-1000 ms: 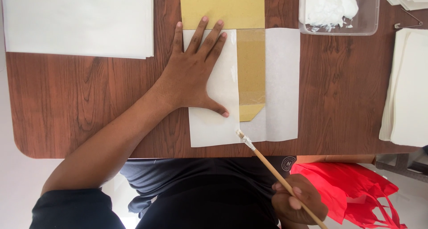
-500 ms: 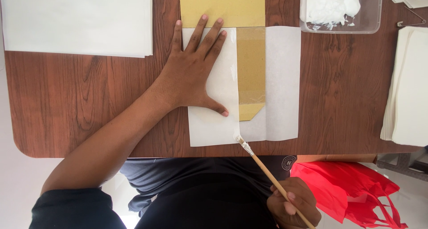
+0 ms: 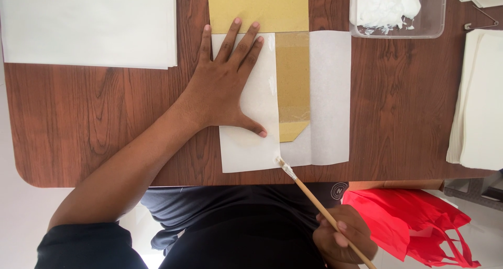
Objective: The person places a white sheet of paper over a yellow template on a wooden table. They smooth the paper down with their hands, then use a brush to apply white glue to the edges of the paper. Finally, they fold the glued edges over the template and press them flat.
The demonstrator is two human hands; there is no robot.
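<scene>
We worked at a dark wooden table (image 3: 94, 117) with a rounded near corner. Our left hand (image 3: 225, 88) lay open and flat, fingers spread and thumb out to the right, pressing down the folded flap of a white sheet (image 3: 330, 96) over a tan card (image 3: 292, 85). Our right hand (image 3: 343, 240) hung below the table edge, closed around a wooden brush (image 3: 314, 198) held slantwise, its whitened tip touching the sheet's near edge just right of the flap corner. A clear tub (image 3: 398, 11) of white paste sat at the far right, a safety pin (image 3: 481, 24) beside it. Paper stacks (image 3: 89, 25) lay far left and at the right edge. A red bag (image 3: 414, 222) lay below the table.
</scene>
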